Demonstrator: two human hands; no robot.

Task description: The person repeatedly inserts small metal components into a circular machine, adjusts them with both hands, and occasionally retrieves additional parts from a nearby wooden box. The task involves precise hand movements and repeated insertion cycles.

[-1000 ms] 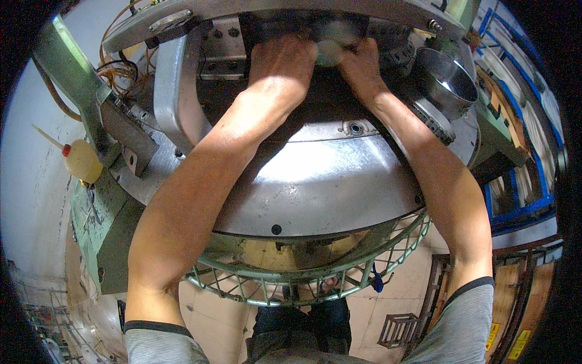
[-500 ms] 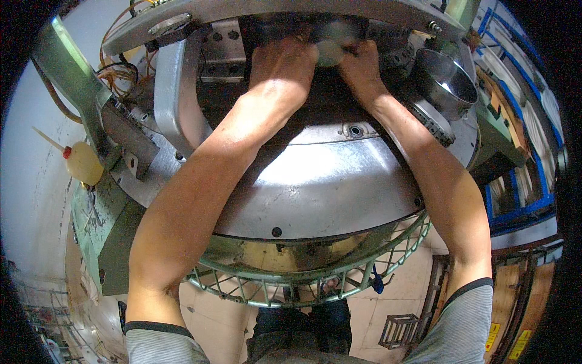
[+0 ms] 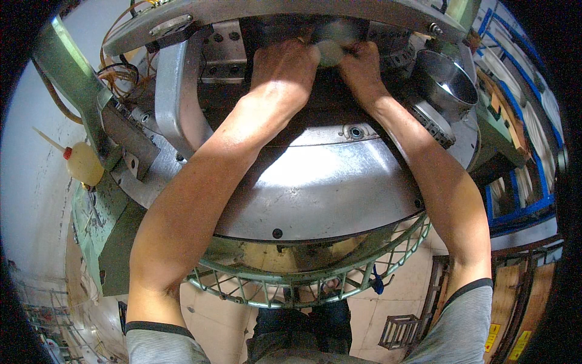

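Two bare hands meet at the far side of a big round machine, reaching under its upper metal ring [image 3: 291, 15]. The left hand [image 3: 285, 70] and right hand [image 3: 362, 70] both close around a small pale greenish wad [image 3: 330, 51], apparently a cloth, blurred and soft-edged, pressed into the dark recess between them; its long axis cannot be told. Both hands are curled tight, fingers tucked out of sight. Below the forearms spreads a smooth, shiny steel dome plate [image 3: 315, 182], curved and reflective. A green wire guard ring [image 3: 315, 285] rims its near edge. A polished steel cylinder [image 3: 445, 82] stands to the right; a yellowish squeeze bottle [image 3: 82, 164] sits left.
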